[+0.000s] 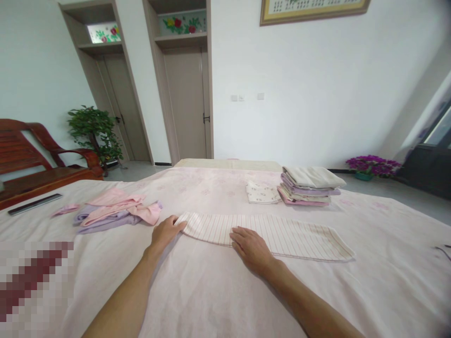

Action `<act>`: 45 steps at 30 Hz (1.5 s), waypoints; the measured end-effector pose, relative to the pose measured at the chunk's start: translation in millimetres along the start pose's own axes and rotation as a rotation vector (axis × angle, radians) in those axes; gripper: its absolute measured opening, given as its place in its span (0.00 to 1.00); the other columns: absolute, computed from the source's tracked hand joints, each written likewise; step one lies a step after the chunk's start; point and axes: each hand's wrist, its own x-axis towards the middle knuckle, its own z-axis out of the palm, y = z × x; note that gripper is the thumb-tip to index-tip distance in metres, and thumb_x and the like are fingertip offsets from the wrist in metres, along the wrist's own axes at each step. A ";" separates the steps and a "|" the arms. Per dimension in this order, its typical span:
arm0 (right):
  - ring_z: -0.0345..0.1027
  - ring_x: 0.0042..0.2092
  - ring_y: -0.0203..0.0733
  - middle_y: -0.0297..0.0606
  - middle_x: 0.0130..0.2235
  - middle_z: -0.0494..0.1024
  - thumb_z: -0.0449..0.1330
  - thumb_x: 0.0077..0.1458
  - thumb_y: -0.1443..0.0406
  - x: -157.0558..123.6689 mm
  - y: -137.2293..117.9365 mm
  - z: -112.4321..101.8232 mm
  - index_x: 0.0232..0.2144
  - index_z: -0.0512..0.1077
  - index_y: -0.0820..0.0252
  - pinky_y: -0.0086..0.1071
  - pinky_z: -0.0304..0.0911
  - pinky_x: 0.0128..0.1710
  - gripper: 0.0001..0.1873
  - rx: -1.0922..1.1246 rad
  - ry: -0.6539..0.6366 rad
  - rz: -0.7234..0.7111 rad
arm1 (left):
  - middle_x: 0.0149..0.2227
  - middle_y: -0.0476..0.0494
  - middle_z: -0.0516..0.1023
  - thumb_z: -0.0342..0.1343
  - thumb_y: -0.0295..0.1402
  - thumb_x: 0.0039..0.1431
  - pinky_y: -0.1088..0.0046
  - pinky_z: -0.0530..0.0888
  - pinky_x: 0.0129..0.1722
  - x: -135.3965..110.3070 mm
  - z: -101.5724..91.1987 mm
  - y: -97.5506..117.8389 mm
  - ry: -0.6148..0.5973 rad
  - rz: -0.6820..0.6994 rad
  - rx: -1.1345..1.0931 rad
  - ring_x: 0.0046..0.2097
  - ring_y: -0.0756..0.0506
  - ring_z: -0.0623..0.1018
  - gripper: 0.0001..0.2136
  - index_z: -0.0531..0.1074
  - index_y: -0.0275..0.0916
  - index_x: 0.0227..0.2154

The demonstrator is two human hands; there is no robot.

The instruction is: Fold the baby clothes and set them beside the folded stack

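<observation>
Striped cloth (292, 237) lying lengthwise across the pale pink cover (197, 291)

Nearest us, our right hand (252, 249) rests flat on the near edge of the striped cloth, around its middle, its grip loose and the fingers stretched out. Our left hand (166, 231) is at the cloth's left end — there its grip is closed on the edge, thumb on top. The cloth lies long and narrow in front of us, thin stripes crossing its width.

To the left, near that hand, we have a crumpled heap of pink and purple fabric (120, 209), with a slim dark object (35, 204) farther left. Beyond the striped cloth, toward the right, lies a small patterned cloth (262, 193) — just beside a folded stack (310, 188) in cream, purple and pink.

Farther back we see a wooden seat (70, 174) and a leafy plant (92, 123) at left, purple flowers (371, 164) at right, two doors (185, 98), and a framed picture (313, 10) on the white wall (299, 112).
</observation>
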 end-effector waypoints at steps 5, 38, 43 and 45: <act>0.63 0.58 0.47 0.42 0.58 0.71 0.45 0.66 0.62 0.2 -1.7 -2.0 0.52 0.71 0.56 0.44 0.57 0.59 0.20 -0.035 0.005 -0.007 | 0.39 0.39 0.81 0.47 0.52 0.57 0.69 0.67 0.35 -1.7 3.6 9.4 0.030 -0.068 0.080 0.42 0.38 0.79 0.21 0.74 0.42 0.39; 0.71 0.41 0.43 0.41 0.41 0.77 0.58 0.54 0.46 12.1 -29.9 -35.8 0.41 0.71 0.59 0.37 0.68 0.38 0.24 1.484 0.136 0.402 | 0.37 0.46 0.73 0.57 0.35 0.55 0.72 0.72 0.36 -85.6 36.0 167.6 0.061 0.605 -0.590 0.35 0.47 0.73 0.07 0.69 0.43 0.37; 0.68 0.29 0.35 0.37 0.31 0.75 0.63 0.49 0.59 17.0 -3.7 -42.8 0.36 0.71 0.62 0.27 0.64 0.24 0.14 1.305 0.279 0.696 | 0.47 0.43 0.71 0.57 0.28 0.53 0.63 0.70 0.50 -95.7 40.8 168.2 0.170 0.716 -0.497 0.49 0.43 0.72 0.18 0.66 0.43 0.48; 0.67 0.28 0.34 0.37 0.30 0.75 0.62 0.48 0.63 17.1 4.8 -52.6 0.35 0.71 0.63 0.26 0.64 0.21 0.11 1.316 0.286 0.710 | 0.51 0.41 0.69 0.59 0.28 0.49 0.57 0.67 0.53 -95.7 44.0 162.9 0.262 0.693 -0.351 0.53 0.39 0.69 0.25 0.64 0.42 0.52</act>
